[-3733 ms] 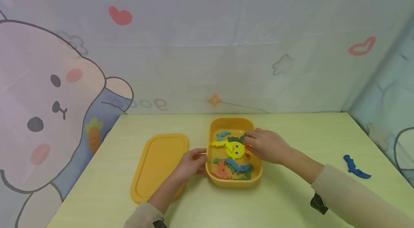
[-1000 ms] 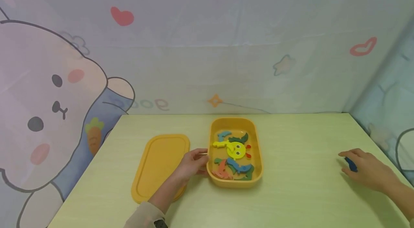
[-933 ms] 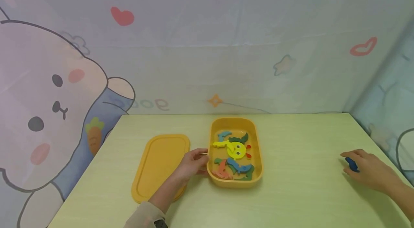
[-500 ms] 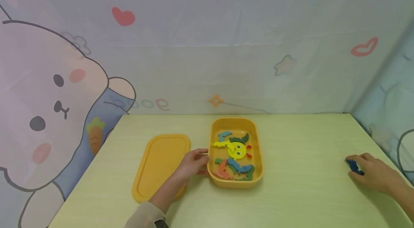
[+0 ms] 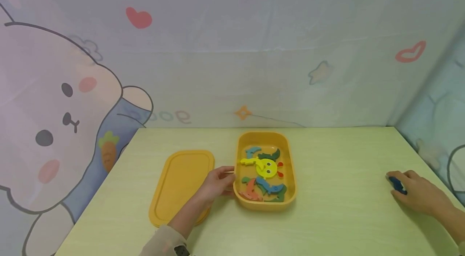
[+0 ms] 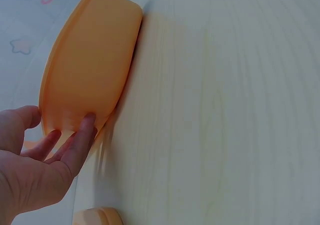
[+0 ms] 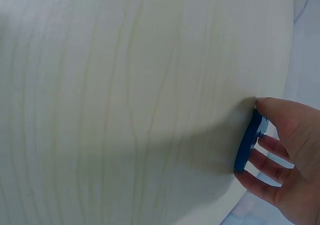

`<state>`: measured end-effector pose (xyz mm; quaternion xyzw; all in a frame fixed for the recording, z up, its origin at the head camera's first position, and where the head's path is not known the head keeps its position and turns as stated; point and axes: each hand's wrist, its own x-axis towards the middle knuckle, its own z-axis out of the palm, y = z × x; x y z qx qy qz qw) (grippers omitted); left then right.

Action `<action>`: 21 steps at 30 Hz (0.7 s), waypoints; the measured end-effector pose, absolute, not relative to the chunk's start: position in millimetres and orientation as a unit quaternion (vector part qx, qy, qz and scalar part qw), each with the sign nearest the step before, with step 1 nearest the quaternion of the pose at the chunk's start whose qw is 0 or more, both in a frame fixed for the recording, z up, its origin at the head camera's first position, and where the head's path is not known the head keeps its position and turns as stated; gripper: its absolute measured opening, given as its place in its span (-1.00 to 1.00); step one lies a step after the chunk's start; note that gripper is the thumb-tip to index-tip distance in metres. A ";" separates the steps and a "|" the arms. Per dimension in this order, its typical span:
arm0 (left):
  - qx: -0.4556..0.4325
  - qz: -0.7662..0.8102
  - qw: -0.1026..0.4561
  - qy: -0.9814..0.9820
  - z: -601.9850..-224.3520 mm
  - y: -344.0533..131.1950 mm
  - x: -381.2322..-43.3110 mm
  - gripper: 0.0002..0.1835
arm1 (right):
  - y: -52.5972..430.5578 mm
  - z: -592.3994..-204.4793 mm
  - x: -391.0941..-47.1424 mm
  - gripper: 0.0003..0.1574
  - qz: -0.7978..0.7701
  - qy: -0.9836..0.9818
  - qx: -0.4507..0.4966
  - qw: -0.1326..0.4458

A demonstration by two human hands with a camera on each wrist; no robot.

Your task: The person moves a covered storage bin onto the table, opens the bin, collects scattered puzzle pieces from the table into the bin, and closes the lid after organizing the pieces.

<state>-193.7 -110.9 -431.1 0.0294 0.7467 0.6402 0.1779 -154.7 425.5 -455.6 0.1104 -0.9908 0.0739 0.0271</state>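
Note:
A yellow box (image 5: 264,205) stands on the table with several flat toy pieces inside. Among these are a yellow round-faced piece (image 5: 267,168) with red-tipped feelers, a blue curved piece (image 5: 269,185) and an orange one (image 5: 250,189). My left hand (image 5: 214,183) rests its fingertips against the box's outer left wall; in the left wrist view the thumb is at the rim. Far to the right, my right hand (image 5: 421,193) pinches a dark blue curved toy piece (image 7: 248,140) between thumb and fingertips, at the tabletop. Part of that piece is hidden by the hand in the head view.
Left of the box lies a yellow lid (image 5: 181,187), partly under my left forearm. The pale wooden table (image 5: 338,159) ends at a printed cloth backdrop (image 5: 218,66) behind and at the right.
My right hand was over the box, then moved far right to the dark blue piece and now grips it. Over the last half second it barely shifts. The left hand stays at the box.

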 end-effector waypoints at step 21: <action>0.030 0.640 0.180 0.747 -429.8 -111.4 -193.0 -0.51 | 423.7 -449.8 -159.6 -0.48 0.078 -0.994 0.078 -0.016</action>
